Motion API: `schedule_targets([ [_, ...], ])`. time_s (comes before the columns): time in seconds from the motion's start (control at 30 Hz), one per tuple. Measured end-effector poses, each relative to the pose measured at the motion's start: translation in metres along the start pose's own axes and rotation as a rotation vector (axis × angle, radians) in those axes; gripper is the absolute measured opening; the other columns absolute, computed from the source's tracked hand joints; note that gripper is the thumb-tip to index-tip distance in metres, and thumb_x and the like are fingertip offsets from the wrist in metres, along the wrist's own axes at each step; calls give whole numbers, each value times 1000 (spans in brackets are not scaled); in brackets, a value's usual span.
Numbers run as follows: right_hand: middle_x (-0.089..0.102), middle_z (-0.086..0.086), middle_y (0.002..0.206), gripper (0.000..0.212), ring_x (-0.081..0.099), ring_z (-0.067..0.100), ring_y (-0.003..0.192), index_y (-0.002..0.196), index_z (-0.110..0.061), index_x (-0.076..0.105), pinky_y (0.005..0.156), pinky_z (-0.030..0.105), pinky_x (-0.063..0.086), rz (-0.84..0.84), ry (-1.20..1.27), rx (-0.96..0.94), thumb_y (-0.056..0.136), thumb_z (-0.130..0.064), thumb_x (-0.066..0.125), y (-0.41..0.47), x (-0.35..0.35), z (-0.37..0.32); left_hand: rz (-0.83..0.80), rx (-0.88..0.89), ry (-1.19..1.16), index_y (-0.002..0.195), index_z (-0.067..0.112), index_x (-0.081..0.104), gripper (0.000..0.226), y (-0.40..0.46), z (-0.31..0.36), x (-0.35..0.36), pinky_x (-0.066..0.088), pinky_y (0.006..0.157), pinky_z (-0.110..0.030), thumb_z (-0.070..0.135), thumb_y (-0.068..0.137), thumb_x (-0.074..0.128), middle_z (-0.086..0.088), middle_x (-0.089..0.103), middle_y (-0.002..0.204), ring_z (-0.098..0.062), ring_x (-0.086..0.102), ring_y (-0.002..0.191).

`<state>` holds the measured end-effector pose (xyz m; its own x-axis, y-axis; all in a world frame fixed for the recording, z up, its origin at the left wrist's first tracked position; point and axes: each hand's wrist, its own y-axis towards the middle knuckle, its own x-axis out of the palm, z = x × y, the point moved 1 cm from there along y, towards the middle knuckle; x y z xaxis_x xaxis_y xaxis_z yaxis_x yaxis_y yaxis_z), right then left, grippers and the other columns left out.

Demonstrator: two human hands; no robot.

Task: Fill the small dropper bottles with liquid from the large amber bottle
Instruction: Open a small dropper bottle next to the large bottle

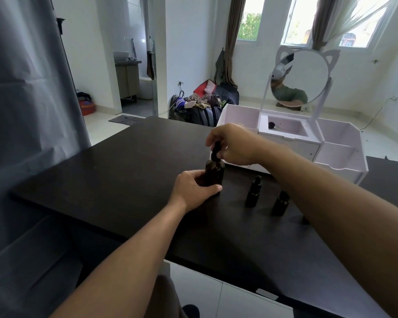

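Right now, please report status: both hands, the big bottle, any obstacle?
Left hand grips large amber bottle. Right hand pinches its dropper cap. Two small dropper bottles stand capped to the right. Nothing in the way.

- Honestly nothing readable here, no words, brand names or numbers that I can make out.
- The big amber bottle [214, 172] looks plain dark, no label showing on the side that faces the camera.
- Same deal with the two small dropper bottles [253, 191] just right of the big amber bottle, plain black.
- The red bag [87, 108] on the floor, far left of the big amber bottle, has some marking, too blurry to read.
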<state>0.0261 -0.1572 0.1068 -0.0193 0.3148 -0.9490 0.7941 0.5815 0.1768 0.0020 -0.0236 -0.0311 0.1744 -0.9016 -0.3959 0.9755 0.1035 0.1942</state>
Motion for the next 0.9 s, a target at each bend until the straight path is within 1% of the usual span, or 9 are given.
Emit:
schedule_targets([
  [0.17, 65, 3, 109, 39, 62, 18, 87, 115, -18, 64, 79, 27, 50, 26, -13, 13, 80, -2, 70, -3, 1, 4, 11, -10, 8, 110, 22, 74, 46, -1, 2, 1, 56, 89, -30, 34, 67, 87, 10, 74, 95, -3, 68, 89],
  [0.37, 63, 4, 112, 47, 59, 18, 86, 125, -21, 58, 80, 27, 47, 38, -25, 20, 82, -12, 73, -4, 2, 4, 5, -13, 29, 113, 22, 73, 49, -3, 4, 1, 56, 89, -30, 36, 67, 87, 10, 73, 97, -4, 68, 91],
  [0.43, 64, 4, 112, 53, 58, 18, 87, 130, -20, 53, 81, 27, 46, 40, -19, 28, 82, -14, 74, -5, 1, 4, 0, -7, 55, 117, 22, 70, 56, -4, 5, 1, 55, 87, -25, 38, 66, 87, 12, 71, 100, -4, 66, 93],
  [0.5, 64, 3, 112, 58, 58, 18, 88, 133, -20, 50, 81, 28, 46, 36, -6, 47, 80, -18, 75, -8, -1, 5, -22, 11, 121, 124, 22, 62, 66, -8, 7, 1, 50, 79, -17, 41, 66, 87, 13, 65, 105, -4, 62, 96],
  [0.57, 65, 1, 111, 57, 57, 18, 89, 130, -18, 51, 81, 29, 46, 32, -18, 74, 79, -22, 77, -12, -5, 7, -7, -7, 222, 126, 22, 54, 76, -12, 9, 1, 48, 79, -20, 49, 63, 86, 8, 58, 113, -8, 56, 100],
  [0.67, 66, 1, 105, 44, 59, 22, 94, 118, -13, 61, 87, 32, 49, -29, -111, 142, 79, -24, 78, -23, -12, 14, 65, -128, 345, 105, 23, 50, 75, -21, 11, 4, 51, 86, -35, 63, 52, 84, 1, 49, 109, -16, 50, 101],
  [0.73, 68, 0, 97, 35, 62, 24, 92, 105, -13, 68, 84, 31, 51, -85, -209, 186, 75, -27, 81, -32, -15, 19, 74, -148, 383, 86, 23, 49, 66, -27, 11, 7, 49, 74, -34, 66, 50, 84, 1, 52, 100, -17, 52, 93],
  [0.8, 70, 2, 92, 33, 63, 25, 85, 97, -13, 71, 75, 29, 50, -159, -287, 235, 72, -31, 83, -42, -14, 22, 55, -108, 387, 72, 24, 49, 56, -33, 11, 12, 41, 62, -30, 64, 54, 83, 3, 58, 87, -17, 56, 84],
  [0.9, 69, 4, 97, 34, 62, 25, 88, 102, -13, 71, 75, 29, 49, -273, -347, 272, 74, -27, 82, -55, -7, 24, -14, -19, 367, 66, 26, 55, 44, -39, 13, 14, 38, 58, -27, 59, 60, 83, 9, 60, 73, -12, 57, 74],
])
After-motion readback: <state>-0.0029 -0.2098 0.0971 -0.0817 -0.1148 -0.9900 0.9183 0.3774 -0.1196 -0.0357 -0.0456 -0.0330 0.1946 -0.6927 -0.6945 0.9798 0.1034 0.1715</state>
